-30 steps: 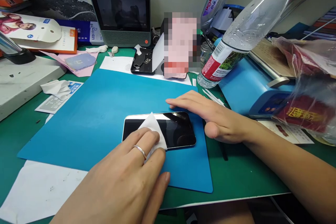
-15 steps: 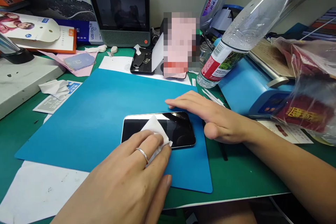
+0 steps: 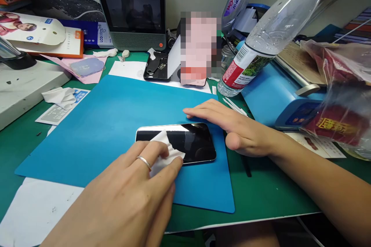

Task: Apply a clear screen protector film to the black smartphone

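A smartphone [image 3: 197, 142] with a dark glossy screen lies face up on a blue mat [image 3: 95, 123]. My left hand [image 3: 130, 185], with a ring on one finger, presses a folded white wipe [image 3: 162, 142] against the left part of the screen. The hand covers the phone's lower left corner. My right hand [image 3: 228, 127] rests at the mat's right edge, just beyond the phone's right end. Its fingers are stretched out, and I see nothing in it.
A tilted plastic bottle [image 3: 255, 58] stands behind my right hand, beside a blue machine [image 3: 284, 100] and a plastic bag [image 3: 339, 119]. At the back are a smart display [image 3: 131, 11] and an opened phone part [image 3: 156, 65]. A crumpled tissue [image 3: 60, 96] lies at left.
My left hand has slid left across the screen with the wipe, baring more of the phone's middle. The right hand and the phone stay in place.
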A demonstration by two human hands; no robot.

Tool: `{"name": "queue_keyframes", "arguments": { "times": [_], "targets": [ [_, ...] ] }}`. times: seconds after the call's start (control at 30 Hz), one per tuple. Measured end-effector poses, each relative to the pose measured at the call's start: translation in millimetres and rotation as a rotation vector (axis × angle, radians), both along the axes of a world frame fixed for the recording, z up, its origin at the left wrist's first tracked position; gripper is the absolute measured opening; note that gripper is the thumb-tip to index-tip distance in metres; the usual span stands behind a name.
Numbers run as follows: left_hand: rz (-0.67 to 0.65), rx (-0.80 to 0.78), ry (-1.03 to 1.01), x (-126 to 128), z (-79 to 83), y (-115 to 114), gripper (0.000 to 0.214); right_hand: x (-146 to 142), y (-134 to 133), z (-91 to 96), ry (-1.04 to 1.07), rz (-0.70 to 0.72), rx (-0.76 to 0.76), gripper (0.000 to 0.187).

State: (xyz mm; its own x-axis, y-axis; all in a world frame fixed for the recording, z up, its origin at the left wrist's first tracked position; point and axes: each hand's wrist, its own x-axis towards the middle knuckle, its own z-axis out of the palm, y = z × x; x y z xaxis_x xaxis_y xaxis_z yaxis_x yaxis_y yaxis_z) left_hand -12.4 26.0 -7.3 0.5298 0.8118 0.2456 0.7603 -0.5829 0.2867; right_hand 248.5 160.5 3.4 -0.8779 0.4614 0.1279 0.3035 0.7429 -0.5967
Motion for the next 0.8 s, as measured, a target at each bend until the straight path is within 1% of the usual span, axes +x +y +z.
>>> {"name": "queue_keyframes", "arguments": {
  "times": [0.1,0.17,0.3,0.43,0.6,0.7,0.8],
  "targets": [
    [-0.005,0.002,-0.003,-3.0,-0.5,0.6,0.031,-0.5,-0.2,-0.2,-0.006,0.005,0.002,0.101],
    [-0.002,-0.019,0.013,0.3,1.5,1.9,0.031,-1.0,-0.1,-0.3,-0.005,0.006,0.006,0.101],
    [-0.045,-0.049,0.051,8.3,4.2,3.8,0.034,-1.2,0.2,-0.1,-0.01,0.002,0.009,0.102],
    [0.01,-0.04,0.008,5.8,2.0,2.0,0.035,-0.3,0.1,0.2,-0.007,-0.002,0.011,0.099],
    [0.025,-0.029,-0.004,6.6,2.0,1.0,0.032,-0.6,-0.2,0.6,-0.015,0.005,0.008,0.1],
    [0.014,-0.035,0.013,10.4,2.8,2.7,0.034,-0.9,-0.1,0.7,-0.014,0.004,0.012,0.1],
    [-0.004,-0.031,-0.024,7.9,2.4,4.9,0.034,-0.8,0.4,0.1,-0.012,0.004,0.012,0.101]
  ]
}}
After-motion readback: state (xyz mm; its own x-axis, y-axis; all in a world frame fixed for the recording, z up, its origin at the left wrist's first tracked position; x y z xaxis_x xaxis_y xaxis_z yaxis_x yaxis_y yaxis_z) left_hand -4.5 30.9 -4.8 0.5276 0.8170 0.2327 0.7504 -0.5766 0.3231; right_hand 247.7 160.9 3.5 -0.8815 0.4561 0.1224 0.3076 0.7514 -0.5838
